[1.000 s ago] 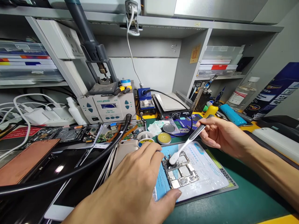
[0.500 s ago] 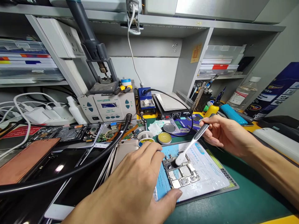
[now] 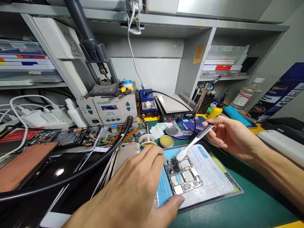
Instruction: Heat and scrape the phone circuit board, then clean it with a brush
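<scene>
A phone circuit board point(image 3: 184, 175) lies on a blue-and-white work pad point(image 3: 211, 177), which rests on the green mat point(image 3: 201, 215). My right hand point(image 3: 224, 136) is closed round the dark handle of a toothbrush point(image 3: 193, 143), seen from the right. The brush's white head is at the far edge of the board; whether the bristles touch it I cannot tell. My left hand point(image 3: 140, 180) lies over the pad's left side, thumb spread from the fingers. Its thumb rests at the near edge of the pad and its fingertips are close beside the board.
An open tin of yellow paste point(image 3: 166, 141) and a solder spool point(image 3: 147, 140) sit beyond the pad. A black hose point(image 3: 95, 167) crosses several phones on the left. Behind stand a hot-air station point(image 3: 109, 109) and a heating plate point(image 3: 175, 107). A yellow bottle point(image 3: 216, 109) is right.
The toothbrush head has moved from the middle of the circuit board to its far left edge, uncovering the dark chip area. My left hand stays almost in place. The view has shifted slightly.
</scene>
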The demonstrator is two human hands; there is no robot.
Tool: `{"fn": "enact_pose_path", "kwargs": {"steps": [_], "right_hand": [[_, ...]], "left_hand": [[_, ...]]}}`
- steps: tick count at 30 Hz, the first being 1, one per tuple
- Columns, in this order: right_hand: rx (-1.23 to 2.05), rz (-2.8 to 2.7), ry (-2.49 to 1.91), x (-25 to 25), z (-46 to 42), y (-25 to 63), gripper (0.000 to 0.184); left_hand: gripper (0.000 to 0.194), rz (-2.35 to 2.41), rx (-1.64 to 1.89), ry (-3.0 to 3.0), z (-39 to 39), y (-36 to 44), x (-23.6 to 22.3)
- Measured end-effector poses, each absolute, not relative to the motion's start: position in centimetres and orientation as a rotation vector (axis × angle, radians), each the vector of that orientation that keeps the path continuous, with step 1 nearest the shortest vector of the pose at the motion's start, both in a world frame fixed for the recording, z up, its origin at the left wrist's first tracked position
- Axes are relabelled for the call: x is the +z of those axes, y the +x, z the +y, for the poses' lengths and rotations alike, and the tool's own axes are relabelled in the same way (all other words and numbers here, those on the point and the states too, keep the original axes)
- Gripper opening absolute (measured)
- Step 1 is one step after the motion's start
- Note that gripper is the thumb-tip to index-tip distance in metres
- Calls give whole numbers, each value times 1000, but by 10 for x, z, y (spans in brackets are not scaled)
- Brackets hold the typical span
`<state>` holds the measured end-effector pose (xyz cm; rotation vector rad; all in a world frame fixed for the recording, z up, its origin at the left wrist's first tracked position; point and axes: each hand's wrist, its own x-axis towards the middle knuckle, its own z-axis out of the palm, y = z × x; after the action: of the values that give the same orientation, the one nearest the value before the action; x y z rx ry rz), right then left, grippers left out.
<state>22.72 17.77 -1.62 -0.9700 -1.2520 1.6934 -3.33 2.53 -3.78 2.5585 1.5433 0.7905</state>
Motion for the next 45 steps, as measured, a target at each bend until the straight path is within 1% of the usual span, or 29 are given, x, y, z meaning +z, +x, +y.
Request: {"fn": "enact_pose_path", "kwargs": {"steps": [9, 17, 23, 29, 37, 45], "right_hand": [[1707, -1317, -975, -20, 172, 223, 20], [1715, -1362, -957, -18, 165, 220, 22], [1659, -1342, -953, -17, 168, 221, 21], [1661, -1363, -959, -17, 165, 219, 24], [1647, -1349, -970, -17, 166, 223, 21], [1658, -1390, -945, -16, 165, 220, 21]], "left_hand": [[42, 1543, 831, 2593, 25, -34, -36], [41, 1547, 805, 2578, 26, -33, -36], [40, 1544, 777, 2588, 25, -33, -34], [40, 1535, 765, 2567, 26, -33, -34], [40, 1539, 745, 2542, 25, -32, -32], [38, 1531, 743, 2538, 23, -33, -32]]}}
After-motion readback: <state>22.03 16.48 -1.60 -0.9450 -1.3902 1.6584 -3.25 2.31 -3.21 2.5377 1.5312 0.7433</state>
